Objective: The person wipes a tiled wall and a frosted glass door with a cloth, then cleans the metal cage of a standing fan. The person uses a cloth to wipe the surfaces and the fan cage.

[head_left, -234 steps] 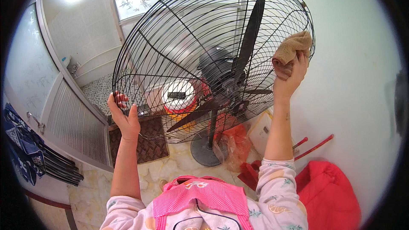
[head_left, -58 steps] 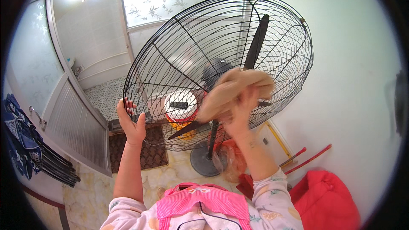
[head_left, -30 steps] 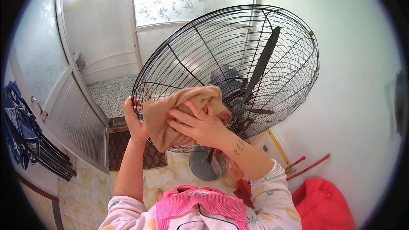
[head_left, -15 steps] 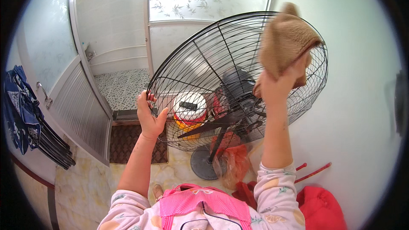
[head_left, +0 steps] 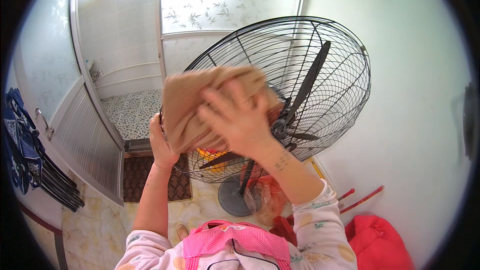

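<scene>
A large black standing fan tilts in front of me, its round wire guard around dark blades. My left hand is closed on the guard's left rim, its fingers partly hidden by a brown cloth. The brown cloth lies spread over the left part of the guard. On top of it my right hand presses with its fingers fanned out, blurred by motion. The cloth covers much of the hub. Below stands the fan's round base.
A glazed door stands ajar at left, beside a brown mat. Folded dark-blue fabric items lean at far left. Behind the guard is a yellow container. Red fabric and a red stick lie near the right wall.
My right hand and the cloth have swept from the guard's upper right to its left side. My left hand keeps its hold on the rim. A blade now points up to the right.
</scene>
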Motion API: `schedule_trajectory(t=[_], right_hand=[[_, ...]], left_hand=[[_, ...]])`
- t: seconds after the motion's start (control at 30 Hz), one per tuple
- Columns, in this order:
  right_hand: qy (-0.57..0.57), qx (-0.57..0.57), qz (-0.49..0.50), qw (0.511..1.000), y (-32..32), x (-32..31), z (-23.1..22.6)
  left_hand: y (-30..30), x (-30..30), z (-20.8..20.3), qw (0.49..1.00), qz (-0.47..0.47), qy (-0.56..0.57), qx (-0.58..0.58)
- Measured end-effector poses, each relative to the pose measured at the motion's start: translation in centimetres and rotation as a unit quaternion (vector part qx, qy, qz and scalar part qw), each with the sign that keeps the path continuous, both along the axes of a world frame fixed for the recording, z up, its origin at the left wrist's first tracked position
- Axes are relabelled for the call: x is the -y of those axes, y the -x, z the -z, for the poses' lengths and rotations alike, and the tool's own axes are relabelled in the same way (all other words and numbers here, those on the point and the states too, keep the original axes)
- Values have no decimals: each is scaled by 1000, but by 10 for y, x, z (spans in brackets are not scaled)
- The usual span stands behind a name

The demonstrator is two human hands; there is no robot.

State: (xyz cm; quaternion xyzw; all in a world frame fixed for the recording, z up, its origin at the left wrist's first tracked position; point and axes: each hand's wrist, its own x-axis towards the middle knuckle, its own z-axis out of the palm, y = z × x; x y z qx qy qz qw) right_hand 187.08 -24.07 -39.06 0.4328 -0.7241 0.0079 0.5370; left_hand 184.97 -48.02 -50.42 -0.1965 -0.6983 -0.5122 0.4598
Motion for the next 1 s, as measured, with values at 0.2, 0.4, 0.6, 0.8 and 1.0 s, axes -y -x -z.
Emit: schedule_trajectory(t=[0.2,0.4,0.6,0.8,1.0], right_hand=[[275,-66,88,955,18,-102,-70],[365,-61,154,916,46,-124,-82],[112,-2,40,993,6,-4,-64],[-1,2,-145,989,11,19,-28],[149,-45,79,985,9,-63,-79]], left_hand=[[6,0,7,992,-90,65,-58],[1,-7,1,992,-102,72,-19],[1,6,11,995,-73,60,-23],[-2,-1,-2,992,-64,102,-46],[8,7,11,994,-63,82,-42]])
